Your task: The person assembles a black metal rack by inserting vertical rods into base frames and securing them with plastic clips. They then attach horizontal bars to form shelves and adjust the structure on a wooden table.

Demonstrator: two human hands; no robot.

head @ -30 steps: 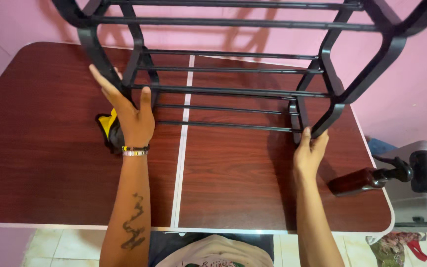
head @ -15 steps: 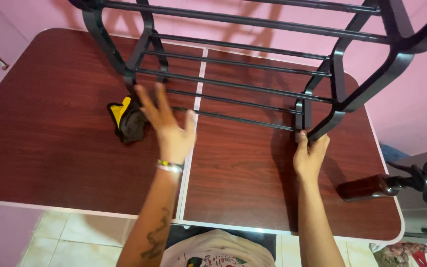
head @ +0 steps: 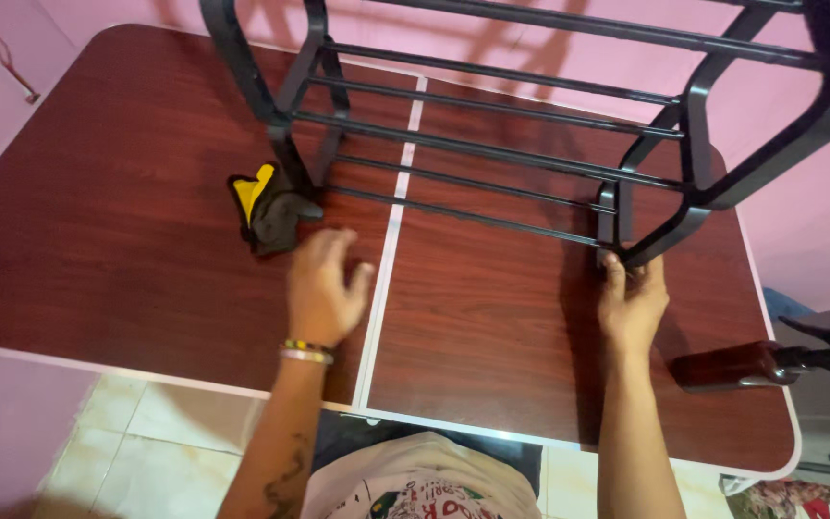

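A black metal rack (head: 492, 154) with several thin rails stands on the dark wood table (head: 127, 250). My right hand (head: 631, 303) grips the rack's near right foot at the table surface. Over the table near the middle seam hovers my left hand (head: 324, 293), fingers loosely curled and holding nothing. A black and yellow cloth (head: 263, 207) lies crumpled by the rack's near left leg, just beyond my left hand.
A dark brown spray bottle (head: 770, 363) lies on its side at the table's right edge. A white seam (head: 391, 250) splits the table down the middle. Pink walls surround the table and tiled floor shows below its near edge.
My left hand let go of the rack's left leg and drew back toward me over the table. My right hand stayed on the right foot. The view shifted so the rack sits higher.
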